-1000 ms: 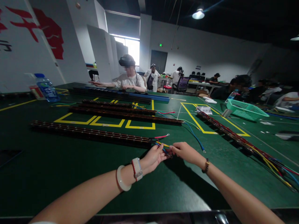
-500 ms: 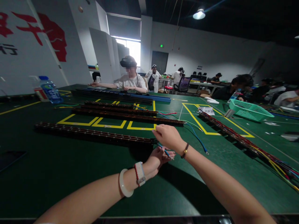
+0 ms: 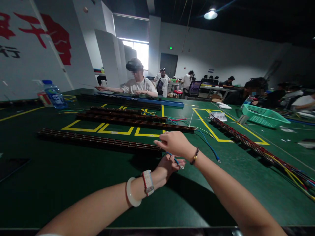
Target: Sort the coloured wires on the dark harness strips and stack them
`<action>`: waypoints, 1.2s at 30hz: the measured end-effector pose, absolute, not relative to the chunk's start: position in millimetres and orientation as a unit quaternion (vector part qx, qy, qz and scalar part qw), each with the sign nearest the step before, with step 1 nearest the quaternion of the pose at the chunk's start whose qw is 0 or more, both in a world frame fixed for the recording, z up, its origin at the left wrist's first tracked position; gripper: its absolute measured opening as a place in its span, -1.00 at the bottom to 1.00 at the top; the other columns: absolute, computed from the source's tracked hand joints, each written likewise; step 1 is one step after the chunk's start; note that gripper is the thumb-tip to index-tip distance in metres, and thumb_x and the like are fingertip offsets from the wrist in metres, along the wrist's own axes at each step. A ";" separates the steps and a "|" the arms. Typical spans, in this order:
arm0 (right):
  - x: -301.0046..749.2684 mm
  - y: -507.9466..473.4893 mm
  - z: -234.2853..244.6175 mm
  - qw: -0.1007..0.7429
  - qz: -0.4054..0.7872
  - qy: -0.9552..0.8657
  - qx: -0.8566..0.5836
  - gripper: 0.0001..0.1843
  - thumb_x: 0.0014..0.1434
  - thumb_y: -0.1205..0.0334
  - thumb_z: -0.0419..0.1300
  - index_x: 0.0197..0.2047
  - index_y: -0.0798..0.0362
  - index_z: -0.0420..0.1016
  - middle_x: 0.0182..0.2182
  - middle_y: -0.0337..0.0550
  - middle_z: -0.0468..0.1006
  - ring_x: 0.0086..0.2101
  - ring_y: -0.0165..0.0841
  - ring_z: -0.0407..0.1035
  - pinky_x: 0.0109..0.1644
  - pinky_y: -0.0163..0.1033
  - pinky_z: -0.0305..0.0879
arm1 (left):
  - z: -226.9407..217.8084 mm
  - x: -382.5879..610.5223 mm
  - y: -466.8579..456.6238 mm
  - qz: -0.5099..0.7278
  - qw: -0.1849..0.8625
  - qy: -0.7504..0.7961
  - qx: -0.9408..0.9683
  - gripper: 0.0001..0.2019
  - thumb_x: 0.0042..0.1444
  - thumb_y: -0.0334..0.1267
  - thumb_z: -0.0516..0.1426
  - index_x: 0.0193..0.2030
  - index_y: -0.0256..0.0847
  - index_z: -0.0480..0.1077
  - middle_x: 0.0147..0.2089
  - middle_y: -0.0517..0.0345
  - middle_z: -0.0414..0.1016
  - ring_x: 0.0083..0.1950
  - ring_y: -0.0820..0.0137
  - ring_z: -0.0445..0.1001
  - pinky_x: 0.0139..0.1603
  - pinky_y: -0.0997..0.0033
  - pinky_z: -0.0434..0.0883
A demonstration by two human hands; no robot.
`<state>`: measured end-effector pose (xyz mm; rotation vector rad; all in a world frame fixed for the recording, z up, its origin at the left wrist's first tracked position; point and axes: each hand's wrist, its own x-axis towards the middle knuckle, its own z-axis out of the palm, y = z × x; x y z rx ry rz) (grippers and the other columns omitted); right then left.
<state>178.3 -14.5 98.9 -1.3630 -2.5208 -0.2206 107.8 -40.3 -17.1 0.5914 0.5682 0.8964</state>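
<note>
Near the middle of the table my left hand [image 3: 167, 167] is turned partly palm up, its thumb and fingers closed on a short blue cable [image 3: 176, 161]. A metal ring lug [image 3: 181, 167] on the cable's end sticks out past the fingers. Just above, my right hand [image 3: 176, 145] is curled with its back to me; its thumb side points left, by the end of a long dark strip [image 3: 98, 140] with rows of shiny dots. Whatever the right fingertips grip is hidden. The strip lies flat on the green table [image 3: 103, 183], running leftward from my hands.
More dark strips [image 3: 133, 122] with coloured wires lie behind. Another blue cable [image 3: 209, 146] extends toward the right. At right are a wire bundle [image 3: 248, 146] and a green basket [image 3: 265, 117]. A bottle [image 3: 54, 95] stands far left; a person [image 3: 139, 82] sits opposite.
My right hand has shifted slightly left, over the strip's end. The blue cable and its lug show a little more clearly in my left hand. Opposite, the person's arm has moved slightly.
</note>
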 end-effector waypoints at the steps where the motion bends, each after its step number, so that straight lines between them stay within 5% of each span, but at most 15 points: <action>1: 191.1 -12.5 99.4 0.169 -0.043 -0.863 -0.473 -0.48 0.29 -0.07 -0.08 -0.53 0.10 0.36 -0.56 -0.18 0.41 -0.49 -0.41 0.28 -0.43 -0.33 0.01 | -16.6 107.4 -41.9 0.422 0.818 0.267 0.284 -0.90 0.14 -0.29 0.11 -0.27 -0.29 0.32 -0.31 -0.07 0.54 -0.30 0.32 0.54 -0.18 0.31 0.45; 5: 241.7 3.7 75.8 0.322 0.070 -0.800 -0.501 -0.49 0.32 -0.05 -0.13 -0.50 0.09 0.34 -0.56 -0.26 0.34 -0.49 -0.44 0.22 -0.39 -0.34 0.06 | -13.9 105.0 -44.1 0.414 0.814 0.280 0.295 -0.90 0.22 -0.31 0.02 -0.22 -0.30 0.28 -0.24 -0.14 0.54 -0.20 0.26 0.55 -0.04 0.17 0.41; 8: 268.3 16.4 38.1 0.361 0.084 -0.759 -0.536 -0.63 0.26 -0.01 -0.01 -0.35 0.09 0.44 -0.43 -0.19 0.43 -0.38 -0.38 0.27 -0.30 -0.30 0.16 | -12.8 103.9 -43.5 0.407 0.813 0.280 0.309 -0.90 0.25 -0.34 -0.02 -0.19 -0.32 0.27 -0.19 -0.19 0.52 -0.15 0.26 0.54 0.02 0.13 0.37; 12: 283.4 22.5 -3.9 0.329 0.142 -0.766 -0.534 -0.66 0.24 0.03 0.03 -0.16 0.10 0.48 -0.23 -0.08 0.50 -0.20 -0.30 0.32 -0.10 -0.21 0.19 | -11.3 102.9 -43.3 0.397 0.815 0.284 0.313 -0.88 0.26 -0.32 -0.04 -0.22 -0.31 0.25 -0.17 -0.23 0.51 -0.12 0.25 0.54 0.06 0.12 0.34; 18: 288.0 23.9 -22.7 0.300 0.222 -0.746 -0.552 -0.60 0.23 -0.04 0.03 -0.23 0.12 0.49 -0.39 -0.18 0.51 -0.38 -0.38 0.33 -0.31 -0.30 0.18 | -7.1 98.8 -42.9 0.359 0.808 0.307 0.352 -0.87 0.28 -0.33 -0.10 -0.22 -0.29 0.23 -0.22 -0.13 0.50 -0.18 0.31 0.54 0.00 0.19 0.36; 24: 290.7 28.0 -25.7 0.288 0.223 -0.748 -0.554 -0.59 0.20 -0.05 0.05 -0.27 0.15 0.51 -0.42 -0.18 0.51 -0.40 -0.39 0.31 -0.32 -0.32 0.15 | 0.2 88.4 -32.4 0.263 0.770 0.382 0.438 -0.72 0.29 -0.12 -0.12 -0.30 -0.27 0.22 -0.50 0.10 0.43 -0.45 0.35 0.52 -0.27 0.27 0.41; 36: 288.5 24.7 -20.9 0.270 0.205 -0.762 -0.551 -0.61 0.22 -0.01 0.06 -0.26 0.14 0.53 -0.41 -0.16 0.52 -0.41 -0.40 0.31 -0.34 -0.33 0.12 | 12.0 58.9 -0.4 0.022 0.705 0.363 0.609 -0.54 0.05 0.17 0.05 -0.52 -0.24 0.24 -0.69 0.20 0.32 -0.57 0.26 0.51 -0.52 0.43 0.33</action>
